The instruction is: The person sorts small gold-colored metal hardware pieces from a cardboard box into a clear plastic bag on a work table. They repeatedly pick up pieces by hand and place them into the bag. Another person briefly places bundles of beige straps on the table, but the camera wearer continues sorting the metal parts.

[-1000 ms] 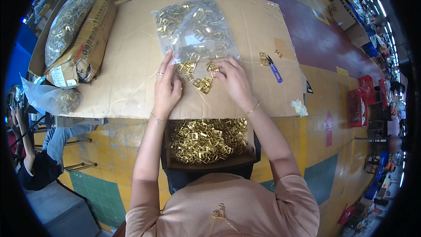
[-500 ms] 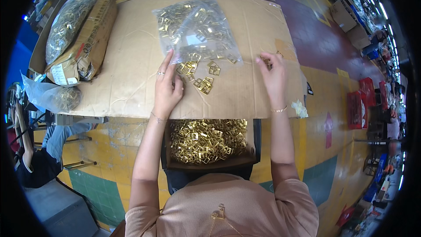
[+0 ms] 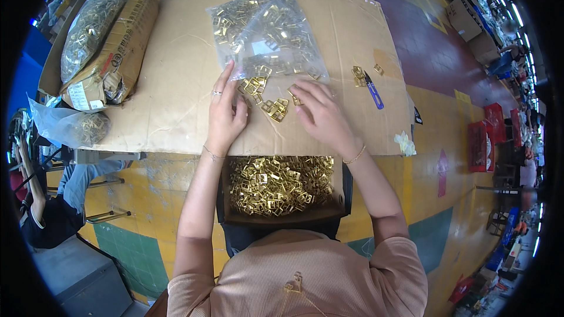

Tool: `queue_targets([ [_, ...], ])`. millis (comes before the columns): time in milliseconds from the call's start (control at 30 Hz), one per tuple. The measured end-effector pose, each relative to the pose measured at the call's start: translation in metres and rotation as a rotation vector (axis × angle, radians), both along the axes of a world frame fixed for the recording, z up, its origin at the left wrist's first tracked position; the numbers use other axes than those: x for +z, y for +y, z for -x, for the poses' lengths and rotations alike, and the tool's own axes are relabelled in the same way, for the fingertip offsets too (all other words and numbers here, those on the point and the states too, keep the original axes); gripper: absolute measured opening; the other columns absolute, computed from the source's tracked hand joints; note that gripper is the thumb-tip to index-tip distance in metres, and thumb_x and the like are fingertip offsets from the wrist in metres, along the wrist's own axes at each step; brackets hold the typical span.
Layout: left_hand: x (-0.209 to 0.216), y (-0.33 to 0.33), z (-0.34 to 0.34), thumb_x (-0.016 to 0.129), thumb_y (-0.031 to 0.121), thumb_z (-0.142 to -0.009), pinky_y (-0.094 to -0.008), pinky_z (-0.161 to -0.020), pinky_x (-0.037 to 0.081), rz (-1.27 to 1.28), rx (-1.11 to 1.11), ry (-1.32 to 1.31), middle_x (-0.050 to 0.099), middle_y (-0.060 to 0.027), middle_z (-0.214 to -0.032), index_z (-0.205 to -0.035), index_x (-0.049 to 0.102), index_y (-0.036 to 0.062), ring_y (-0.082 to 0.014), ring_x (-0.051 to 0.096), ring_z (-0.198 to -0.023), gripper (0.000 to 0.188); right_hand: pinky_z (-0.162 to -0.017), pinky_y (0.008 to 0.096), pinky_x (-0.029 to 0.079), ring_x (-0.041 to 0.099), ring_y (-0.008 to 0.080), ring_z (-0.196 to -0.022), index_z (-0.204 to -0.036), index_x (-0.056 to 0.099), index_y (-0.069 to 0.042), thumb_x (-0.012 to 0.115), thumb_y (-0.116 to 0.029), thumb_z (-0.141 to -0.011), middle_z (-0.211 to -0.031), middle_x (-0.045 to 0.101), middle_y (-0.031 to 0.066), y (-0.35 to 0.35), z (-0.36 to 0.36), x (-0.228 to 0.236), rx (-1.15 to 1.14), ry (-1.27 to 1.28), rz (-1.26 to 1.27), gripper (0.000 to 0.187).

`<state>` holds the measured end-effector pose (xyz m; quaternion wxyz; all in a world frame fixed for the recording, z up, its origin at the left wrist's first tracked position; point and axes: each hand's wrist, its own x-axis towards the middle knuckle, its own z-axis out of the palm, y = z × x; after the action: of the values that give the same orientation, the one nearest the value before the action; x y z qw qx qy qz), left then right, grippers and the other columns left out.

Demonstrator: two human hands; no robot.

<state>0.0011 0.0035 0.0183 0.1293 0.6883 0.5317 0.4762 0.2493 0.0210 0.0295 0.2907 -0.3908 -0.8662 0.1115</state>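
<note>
Several loose gold metal buckles (image 3: 270, 103) lie on the cardboard-covered table (image 3: 176, 82), spilling from a clear plastic bag of buckles (image 3: 264, 35). My left hand (image 3: 226, 111) rests flat with fingers spread, its fingertips on the bag's near edge. My right hand (image 3: 320, 114) lies palm down just right of the loose buckles, fingertips touching one of them. A cardboard box full of gold buckles (image 3: 279, 185) sits on my lap below the table edge.
A small pile of buckles (image 3: 358, 73) and blue snips (image 3: 373, 91) lie to the right. A carton with bagged buckles (image 3: 106, 41) stands at the left, another bag (image 3: 73, 126) below it. White scrap (image 3: 404, 141) sits at the table's right corner. A seated person (image 3: 44, 199) is at the left.
My right hand came back from the small pile at the right to the loose buckles in the middle. My left hand stayed at the bag's edge.
</note>
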Motion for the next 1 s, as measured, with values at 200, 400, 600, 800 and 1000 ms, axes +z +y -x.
queue_targets([
  [200,0.0,0.0,0.001,0.054,-0.003,-0.081,-0.0427,-0.112,0.039,0.0,0.001,0.007,0.043,-0.0202,-0.154,-0.129,0.056,-0.0035,-0.0395,0.045,-0.137,0.049,-0.103,0.0454,0.039,0.051,0.029,-0.119,-0.122,0.065,-0.004,0.075,-0.028,-0.085,-0.135,0.056,0.0098,-0.015,0.03,0.007,-0.121,-0.063,0.001,0.046],
  [400,-0.001,0.001,0.001,0.053,-0.003,-0.081,-0.0431,-0.113,0.038,-0.023,0.005,0.015,0.043,-0.0201,-0.154,-0.13,0.057,-0.0024,-0.0395,0.046,-0.136,0.049,-0.098,0.0401,0.043,0.059,0.0232,-0.1,-0.107,0.067,-0.003,0.081,-0.022,-0.082,-0.106,0.067,0.007,-0.004,0.04,0.009,-0.134,0.062,0.203,0.034],
  [600,0.001,0.0,0.001,0.052,-0.004,-0.081,-0.0402,-0.107,0.043,-0.006,0.008,0.004,0.043,-0.0197,-0.154,-0.133,0.056,-0.001,-0.0379,0.048,-0.135,0.052,-0.069,0.03,0.053,0.065,0.013,-0.073,-0.096,0.066,0.001,0.079,-0.015,-0.085,-0.082,0.07,0.0055,0.01,0.032,0.009,-0.078,0.397,0.62,0.023],
  [800,-0.001,0.0,0.001,0.051,-0.006,-0.082,-0.0343,-0.094,0.051,0.05,-0.006,-0.058,0.042,-0.0179,-0.155,-0.135,0.056,0.0003,-0.0345,0.051,-0.133,0.054,-0.067,0.0257,0.054,0.064,0.0067,-0.072,-0.097,0.067,0.002,0.075,-0.015,-0.092,-0.084,0.072,0.0049,0.018,0.012,0.009,-0.055,0.471,0.738,0.02],
  [1000,0.0,0.001,0.001,0.05,-0.006,-0.082,-0.0298,-0.084,0.052,-0.002,-0.002,-0.021,0.041,-0.0161,-0.157,-0.139,0.054,0.0021,-0.0289,0.057,-0.125,0.058,-0.071,0.0229,0.052,0.063,0.005,-0.08,-0.1,0.067,-0.001,0.07,-0.017,-0.097,-0.088,0.07,-0.0003,-0.001,-0.006,0.012,0.001,0.584,1.052,0.016],
])
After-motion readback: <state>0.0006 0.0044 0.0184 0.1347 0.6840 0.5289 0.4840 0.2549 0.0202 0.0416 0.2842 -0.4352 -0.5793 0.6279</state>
